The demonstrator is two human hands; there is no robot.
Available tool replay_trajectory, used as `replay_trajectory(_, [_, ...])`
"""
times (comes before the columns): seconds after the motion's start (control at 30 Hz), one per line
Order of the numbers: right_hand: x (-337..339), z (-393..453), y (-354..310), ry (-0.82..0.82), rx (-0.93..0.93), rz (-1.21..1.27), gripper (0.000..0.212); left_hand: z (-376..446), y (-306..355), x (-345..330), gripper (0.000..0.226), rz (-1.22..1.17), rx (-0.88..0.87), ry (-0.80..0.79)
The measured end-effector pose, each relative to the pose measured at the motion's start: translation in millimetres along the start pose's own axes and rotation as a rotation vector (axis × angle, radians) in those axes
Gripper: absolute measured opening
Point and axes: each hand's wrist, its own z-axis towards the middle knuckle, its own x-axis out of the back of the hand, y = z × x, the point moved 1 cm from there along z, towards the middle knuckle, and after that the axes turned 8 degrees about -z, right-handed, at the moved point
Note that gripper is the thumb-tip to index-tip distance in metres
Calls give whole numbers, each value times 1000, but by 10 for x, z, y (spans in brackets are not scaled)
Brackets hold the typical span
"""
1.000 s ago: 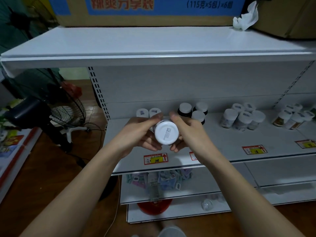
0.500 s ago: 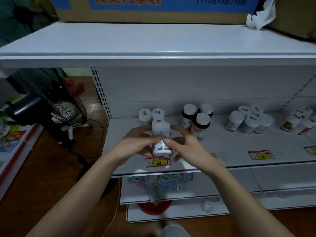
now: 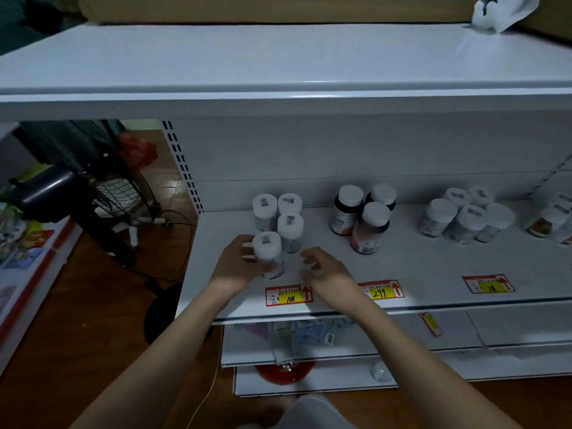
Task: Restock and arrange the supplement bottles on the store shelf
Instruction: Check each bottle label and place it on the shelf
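Observation:
A white supplement bottle (image 3: 268, 254) stands upright on the middle shelf (image 3: 433, 267), just behind the "108" price tag (image 3: 289, 295). My left hand (image 3: 238, 264) grips it from the left side. My right hand (image 3: 322, 269) hovers a little to the bottle's right, fingers loosely curled, holding nothing. Three more white bottles (image 3: 289, 226) stand right behind it. Three dark bottles with white caps (image 3: 363, 218) are grouped further right.
Several white jars (image 3: 464, 216) and more bottles (image 3: 549, 221) sit at the shelf's right. Price tags "299" (image 3: 381, 291) and another (image 3: 488, 283) line the front edge. The white top shelf (image 3: 278, 63) overhangs. A black floor fan (image 3: 93, 193) stands left.
The bottle, held in both hands above the shelf edge, now stands on the shelf in front of the white group. My right hand has let go and drawn right; the left still grips it.

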Motion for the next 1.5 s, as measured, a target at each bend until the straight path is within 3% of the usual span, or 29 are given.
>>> replay_trajectory(0.17, [5,187,160,89,14,-239,45,233,-293,7,51,-70,-46,130])
replay_trajectory(0.43, [-227,220,403,107,46,-488,55,392,-424,0,50,-137,-197,183])
replay_trajectory(0.87, [-271,248,480,149,59,-512,56,380,-364,2,50,-196,-168,132])
replay_trajectory(1.0, [-262,251,481,155,58,-505,56,381,-297,-8,59,-285,-81,49])
replay_trajectory(1.17, [-276,252,497,170,69,-507,56,489,-88,103,50,-433,6,151])
replay_trajectory(1.27, [-277,251,503,183,75,-517,57,716,95,180,43,-380,40,176])
replay_trajectory(1.5, [-276,256,499,186,72,-535,56,1163,328,168,57,-233,244,-22])
